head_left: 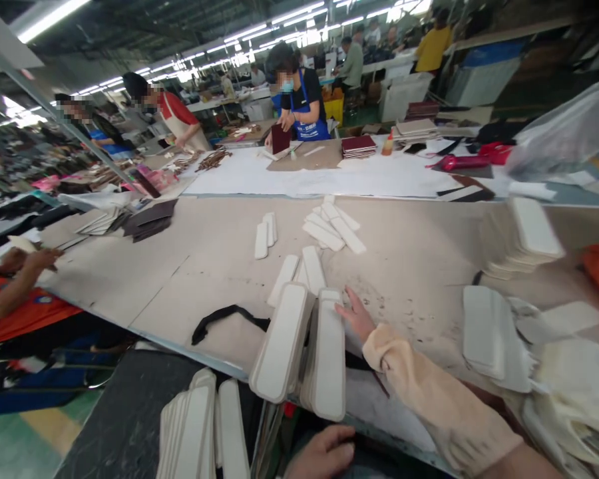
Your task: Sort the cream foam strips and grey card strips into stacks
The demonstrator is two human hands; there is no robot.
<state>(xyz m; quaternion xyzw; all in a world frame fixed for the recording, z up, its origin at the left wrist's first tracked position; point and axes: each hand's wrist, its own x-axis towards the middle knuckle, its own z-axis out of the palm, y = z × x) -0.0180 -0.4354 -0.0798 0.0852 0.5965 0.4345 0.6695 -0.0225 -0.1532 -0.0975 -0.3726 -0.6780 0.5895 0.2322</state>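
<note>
My right hand [357,314], in a beige sleeve, lies flat with fingers spread against the right side of a stack of white padded strips [328,359] near the table's front edge. A second tilted stack of strips [282,342] leans just left of it. My left hand [322,456] sits low at the frame's bottom, below the table edge, with nothing visible in it; its fingers are partly cut off. More white strips [199,426] stand in a row on the dark surface to its left. A black strap [224,316] lies on the table beside the stacks.
Loose white strips [334,229] lie mid-table, more piles [494,332] at my right. A co-worker's arm [14,279] in orange reaches in at the left. Other people work at a far table [299,100] with dark red pieces [358,145].
</note>
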